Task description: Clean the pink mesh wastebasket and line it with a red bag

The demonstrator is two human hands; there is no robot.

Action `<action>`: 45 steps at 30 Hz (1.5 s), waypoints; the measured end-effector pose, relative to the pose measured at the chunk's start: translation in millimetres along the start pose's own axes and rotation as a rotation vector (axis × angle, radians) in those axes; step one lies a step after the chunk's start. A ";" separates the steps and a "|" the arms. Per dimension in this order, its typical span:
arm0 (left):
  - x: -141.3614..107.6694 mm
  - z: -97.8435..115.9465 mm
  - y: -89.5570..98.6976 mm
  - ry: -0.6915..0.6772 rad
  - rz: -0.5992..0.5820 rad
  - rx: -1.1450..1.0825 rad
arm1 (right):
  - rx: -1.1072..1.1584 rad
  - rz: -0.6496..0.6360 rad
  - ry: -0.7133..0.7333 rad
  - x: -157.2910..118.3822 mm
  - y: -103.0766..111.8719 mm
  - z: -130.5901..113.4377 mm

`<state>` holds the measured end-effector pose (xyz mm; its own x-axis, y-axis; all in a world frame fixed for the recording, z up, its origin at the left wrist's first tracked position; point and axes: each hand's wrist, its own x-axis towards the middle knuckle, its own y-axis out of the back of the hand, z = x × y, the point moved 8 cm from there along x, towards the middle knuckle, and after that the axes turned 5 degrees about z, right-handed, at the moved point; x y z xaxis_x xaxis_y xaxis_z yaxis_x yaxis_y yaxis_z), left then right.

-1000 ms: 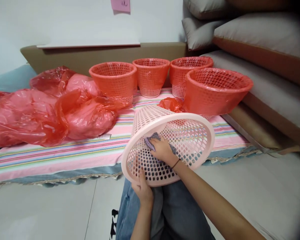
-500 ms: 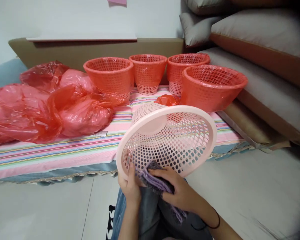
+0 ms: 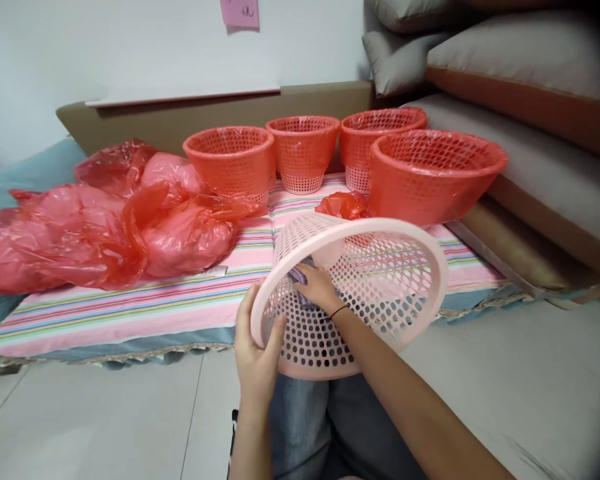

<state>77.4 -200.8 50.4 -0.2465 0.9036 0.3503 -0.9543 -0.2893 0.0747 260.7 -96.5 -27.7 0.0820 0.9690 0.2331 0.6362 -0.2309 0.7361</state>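
Observation:
A pale pink plastic mesh basket point(image 3: 433, 267) lies tilted over my knees, its wide mouth facing me. My left hand point(image 3: 257, 343) grips the left side of the rim, thumb inside and fingers outside. Deep in the basket, my right hand point(image 3: 316, 285) holds a folded grey and purple cloth point(image 3: 305, 267) against the inner left wall, near the bottom. Part of the cloth is hidden by that hand.
Several baskets wrapped in red plastic bags, including a front one point(image 3: 430, 187), stand behind on a striped mat point(image 3: 180, 310). Red plastic bags point(image 3: 105, 233) with pink contents are heaped at left. Large cushions point(image 3: 530, 80) are stacked at right. A crumpled red bag point(image 3: 343, 205) lies behind the basket.
My right hand has moved with the cloth from the basket's near rim to deep inside it. My left hand has shifted up along the rim. The view has shifted slightly.

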 end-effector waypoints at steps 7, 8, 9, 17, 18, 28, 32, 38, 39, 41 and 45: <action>-56.2 -83.7 -3.5 0.306 0.325 -0.372 | -0.059 -0.034 -0.005 1.2 -15.3 10.1; -58.9 -83.1 -10.6 0.305 0.305 -0.407 | -0.063 -0.040 0.001 5.0 -16.1 10.7; -61.0 -81.4 -16.9 0.305 0.285 -0.426 | -0.064 -0.044 0.005 9.2 -17.1 11.3; -68.3 -89.0 -30.7 0.412 0.308 -0.266 | -0.056 -0.007 -0.031 30.7 -26.0 13.6; -65.5 -87.7 -29.8 0.371 0.324 -0.246 | -0.052 -0.005 -0.035 29.8 -26.3 13.5; -66.4 -96.1 -23.7 0.324 0.405 -0.131 | -0.004 -0.019 0.006 -39.3 -1.7 -14.9; -66.7 -94.3 -24.1 0.330 0.376 -0.141 | 0.023 -0.081 0.030 -86.0 15.2 -29.8; -68.9 -101.5 -23.9 0.420 0.364 -0.172 | 0.102 -0.250 -0.037 -150.4 37.3 -37.0; -68.8 -102.5 -24.2 0.427 0.360 -0.180 | 0.135 -0.268 -0.049 -156.8 41.0 -37.2; -67.3 -103.2 -24.9 0.423 0.346 -0.188 | 0.219 -0.284 -0.055 -160.4 49.2 -37.4; -63.4 -102.5 -25.3 0.403 0.326 -0.180 | 0.262 -0.098 0.005 -118.7 79.6 -31.3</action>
<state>99.9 -218.4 -69.5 -0.5457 0.8359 -0.0599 -0.8228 -0.5479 -0.1509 277.6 -232.6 23.1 0.0070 0.9850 0.1722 0.8175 -0.1049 0.5663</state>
